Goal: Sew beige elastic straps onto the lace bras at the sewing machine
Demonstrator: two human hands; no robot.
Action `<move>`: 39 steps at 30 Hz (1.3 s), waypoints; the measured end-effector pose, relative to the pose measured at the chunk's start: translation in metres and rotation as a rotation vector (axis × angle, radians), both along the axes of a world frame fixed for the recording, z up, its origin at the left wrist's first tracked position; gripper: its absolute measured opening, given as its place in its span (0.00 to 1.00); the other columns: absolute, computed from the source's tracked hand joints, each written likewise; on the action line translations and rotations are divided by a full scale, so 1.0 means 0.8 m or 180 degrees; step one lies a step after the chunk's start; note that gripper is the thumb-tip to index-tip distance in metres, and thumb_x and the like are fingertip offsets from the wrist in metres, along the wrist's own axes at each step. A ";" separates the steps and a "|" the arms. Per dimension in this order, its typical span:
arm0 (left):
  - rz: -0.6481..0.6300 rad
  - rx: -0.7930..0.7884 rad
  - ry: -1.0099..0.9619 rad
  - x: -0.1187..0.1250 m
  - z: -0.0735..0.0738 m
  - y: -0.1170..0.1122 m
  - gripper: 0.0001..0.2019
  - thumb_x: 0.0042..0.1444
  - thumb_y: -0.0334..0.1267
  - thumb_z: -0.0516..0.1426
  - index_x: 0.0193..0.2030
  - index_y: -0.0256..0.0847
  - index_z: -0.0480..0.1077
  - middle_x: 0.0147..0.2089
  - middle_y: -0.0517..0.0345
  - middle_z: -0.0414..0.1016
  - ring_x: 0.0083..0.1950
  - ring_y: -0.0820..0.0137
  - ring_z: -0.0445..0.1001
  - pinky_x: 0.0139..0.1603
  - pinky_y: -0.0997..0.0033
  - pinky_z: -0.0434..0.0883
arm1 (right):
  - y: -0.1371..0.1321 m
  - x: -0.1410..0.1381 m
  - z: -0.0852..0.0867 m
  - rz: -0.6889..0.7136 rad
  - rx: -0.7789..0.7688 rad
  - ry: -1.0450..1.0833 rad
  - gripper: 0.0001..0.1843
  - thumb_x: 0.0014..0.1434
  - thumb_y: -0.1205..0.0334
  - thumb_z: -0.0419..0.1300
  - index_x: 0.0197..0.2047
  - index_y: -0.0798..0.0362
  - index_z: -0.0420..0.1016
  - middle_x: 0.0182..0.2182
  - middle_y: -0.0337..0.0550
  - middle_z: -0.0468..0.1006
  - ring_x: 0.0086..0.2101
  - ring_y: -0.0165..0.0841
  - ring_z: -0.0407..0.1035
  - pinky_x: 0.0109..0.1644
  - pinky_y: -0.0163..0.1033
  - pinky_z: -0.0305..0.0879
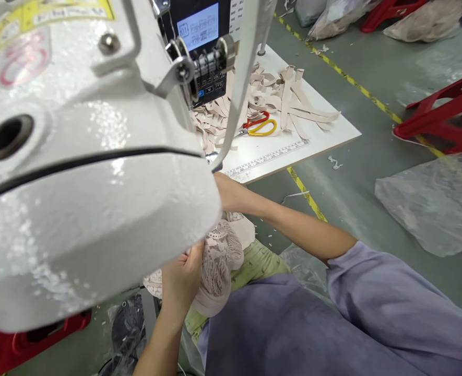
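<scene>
A pale pink lace bra (220, 256) with rounded cups lies bunched over my lap, below the white sewing machine head (97, 219). My left hand (181, 277) is closed on its lace edge, thumb on top; the fingertips are partly hidden by the machine head. My right hand (227, 192) reaches in at the far side of the bra, near the table edge. Its fingers are hidden behind the machine head. From above, a light-coloured elastic band (238, 94) runs down to the machine's needle area, which is out of sight.
On the white table (324, 136) lie a heap of beige fabric strips (262, 94), scissors (260, 127) with red and yellow handles, and a printed ruler scale (270, 158). A control screen (198, 26) stands behind. Red stools (442, 115) and plastic bags (434, 203) are on the floor.
</scene>
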State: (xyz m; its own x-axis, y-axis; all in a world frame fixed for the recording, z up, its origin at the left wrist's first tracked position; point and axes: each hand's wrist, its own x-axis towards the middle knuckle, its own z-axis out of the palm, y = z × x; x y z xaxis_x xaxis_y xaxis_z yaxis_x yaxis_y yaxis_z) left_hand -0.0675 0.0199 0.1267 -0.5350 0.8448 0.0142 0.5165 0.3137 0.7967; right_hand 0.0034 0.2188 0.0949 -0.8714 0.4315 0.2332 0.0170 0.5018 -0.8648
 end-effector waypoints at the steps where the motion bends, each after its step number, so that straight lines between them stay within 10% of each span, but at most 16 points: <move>1: 0.0005 -0.0009 0.0002 0.000 0.000 0.000 0.12 0.65 0.42 0.56 0.50 0.49 0.80 0.40 0.57 0.83 0.45 0.60 0.81 0.37 0.65 0.78 | 0.000 0.000 0.000 0.0012 -0.0034 0.0010 0.07 0.54 0.65 0.59 0.28 0.52 0.62 0.36 0.43 0.71 0.34 0.33 0.63 0.38 0.40 0.61; 39: -0.0307 0.0225 0.1940 -0.005 -0.030 -0.028 0.12 0.65 0.38 0.56 0.48 0.44 0.80 0.42 0.53 0.85 0.37 0.67 0.83 0.32 0.76 0.72 | -0.004 -0.006 -0.012 -0.0156 0.0036 0.0333 0.03 0.58 0.68 0.60 0.37 0.56 0.70 0.42 0.44 0.71 0.41 0.33 0.65 0.43 0.37 0.59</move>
State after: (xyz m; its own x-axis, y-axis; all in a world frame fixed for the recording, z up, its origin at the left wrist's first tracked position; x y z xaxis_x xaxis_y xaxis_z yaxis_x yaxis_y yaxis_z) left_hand -0.0715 -0.0022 0.1028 -0.3343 0.8747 0.3508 0.9086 0.2002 0.3666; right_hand -0.0012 0.2157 0.0851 -0.8200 0.4699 0.3268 -0.0482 0.5123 -0.8574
